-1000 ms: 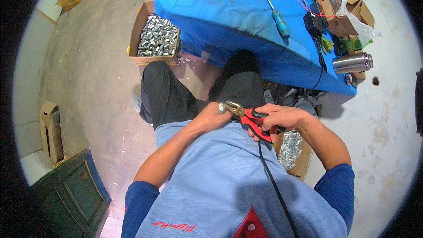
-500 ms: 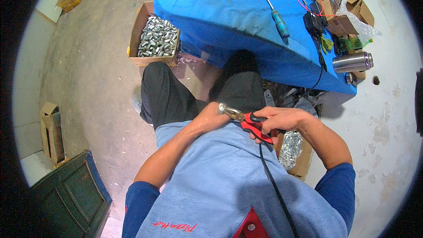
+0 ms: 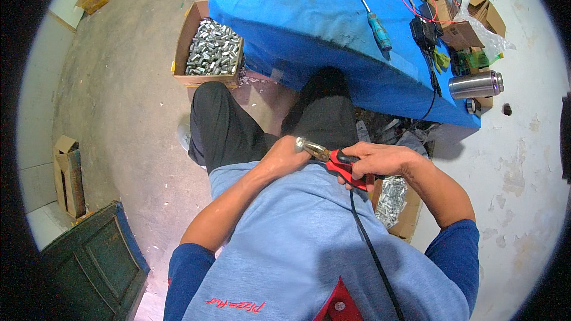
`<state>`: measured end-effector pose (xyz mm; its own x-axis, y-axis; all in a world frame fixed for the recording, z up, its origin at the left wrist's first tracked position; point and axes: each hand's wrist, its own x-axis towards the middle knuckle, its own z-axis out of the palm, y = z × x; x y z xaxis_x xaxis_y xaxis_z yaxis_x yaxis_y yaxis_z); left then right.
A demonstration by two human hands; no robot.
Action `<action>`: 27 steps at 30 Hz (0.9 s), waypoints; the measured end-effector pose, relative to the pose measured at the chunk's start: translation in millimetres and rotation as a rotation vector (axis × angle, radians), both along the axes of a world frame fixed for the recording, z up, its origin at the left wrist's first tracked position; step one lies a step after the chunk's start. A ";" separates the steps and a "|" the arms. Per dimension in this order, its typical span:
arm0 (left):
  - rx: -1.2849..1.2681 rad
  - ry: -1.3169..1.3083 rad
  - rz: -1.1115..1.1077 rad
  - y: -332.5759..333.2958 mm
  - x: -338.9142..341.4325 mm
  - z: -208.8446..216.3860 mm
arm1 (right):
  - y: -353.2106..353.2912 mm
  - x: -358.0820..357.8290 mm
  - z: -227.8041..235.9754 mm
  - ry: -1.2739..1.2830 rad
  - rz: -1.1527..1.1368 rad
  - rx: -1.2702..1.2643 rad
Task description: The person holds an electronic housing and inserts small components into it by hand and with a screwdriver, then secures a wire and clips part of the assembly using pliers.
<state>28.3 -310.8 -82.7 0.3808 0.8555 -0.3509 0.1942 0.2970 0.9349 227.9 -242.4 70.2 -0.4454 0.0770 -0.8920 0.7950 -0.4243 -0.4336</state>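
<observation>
My left hand point(image 3: 282, 158) is closed in front of my waist, with a small shiny metal piece point(image 3: 299, 144) at its fingertips. My right hand point(image 3: 383, 160) is wrapped round the red and black handles of the pliers point(image 3: 340, 165). Their metal jaws point left and meet the metal piece; whether they bite on it or only touch it I cannot tell. The fingers of my left hand are mostly turned away from view. From the pliers' side a black cable point(image 3: 370, 244) hangs down across my light blue shirt.
A cardboard box of small metal parts point(image 3: 214, 50) stands left of the blue-covered table point(image 3: 285, 30). On the table lie a screwdriver point(image 3: 379, 31), a black adapter point(image 3: 423, 32) and a steel cup point(image 3: 476, 84). Beside my right arm is a bag of silvery parts point(image 3: 392, 202).
The pliers' handles have come closer together as my right hand squeezes them. My left hand and the metal piece stay almost in place.
</observation>
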 end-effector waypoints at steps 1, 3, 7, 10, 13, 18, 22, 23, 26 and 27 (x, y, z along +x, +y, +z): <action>0.003 0.022 0.000 -0.1 0.2 -0.6 | 0.7 0.8 -1.0 -0.010 0.027 -0.012; 0.009 0.067 0.000 0.2 0.5 -1.4 | 0.5 1.1 -1.8 -0.019 0.048 -0.003; 0.068 0.058 0.072 -0.6 2.1 3.6 | -1.5 -1.3 0.1 -0.038 0.107 0.051; 0.046 0.092 0.044 1.3 -0.1 14.3 | -2.2 1.0 -1.3 -0.017 0.047 0.012; -0.003 0.139 -0.004 3.5 -1.8 20.4 | -2.7 3.9 -4.1 0.000 -0.001 -0.027; -0.001 0.156 0.000 2.4 -0.2 9.8 | -2.6 0.9 -1.9 -0.010 0.009 -0.009; 0.044 0.113 0.066 -0.8 2.1 3.2 | -4.6 1.9 -3.5 -0.013 0.022 0.045; 0.033 0.132 0.052 -0.4 1.5 5.4 | -3.8 2.3 -2.4 0.003 -0.004 0.024; 0.009 0.136 0.016 1.0 1.0 6.8 | 0.5 1.3 5.1 0.024 -0.044 0.010; 0.002 0.129 0.005 1.2 0.9 6.8 | 1.7 0.1 8.4 0.014 -0.034 0.037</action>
